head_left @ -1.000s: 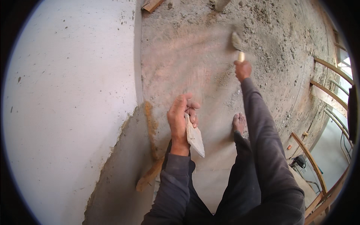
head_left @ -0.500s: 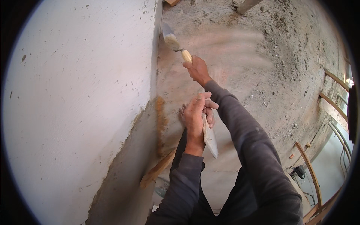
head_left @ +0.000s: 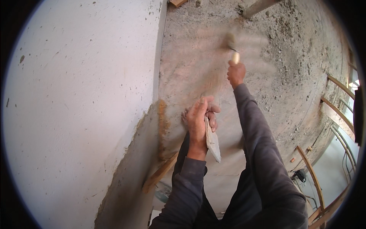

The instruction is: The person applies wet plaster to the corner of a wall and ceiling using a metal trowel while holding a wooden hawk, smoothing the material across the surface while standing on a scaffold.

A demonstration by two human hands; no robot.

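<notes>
My right hand (head_left: 236, 72) is wrapped round the pale handle of a trowel (head_left: 235, 57), reaching over the dusty, rough concrete floor (head_left: 194, 42). The trowel's blade is blurred by motion. Lower and nearer the middle, my left hand (head_left: 199, 124) grips a thin, pale, flat slab (head_left: 212, 141) on edge, fingers curled at its top end. A bare foot (head_left: 185, 117) shows partly behind that hand.
A whitewashed wall (head_left: 76, 95) with a broken lower edge fills the left. A wooden piece (head_left: 161, 171) leans below it. A post (head_left: 259, 7) stands at the top, grit (head_left: 286, 45) lies rightward, and timber strips (head_left: 310, 168), pipes and cables line the right.
The trowel swung left toward the wall, then back right to the middle of the floor. My left hand shifted right in view, still holding the slab, as the view moved.
</notes>
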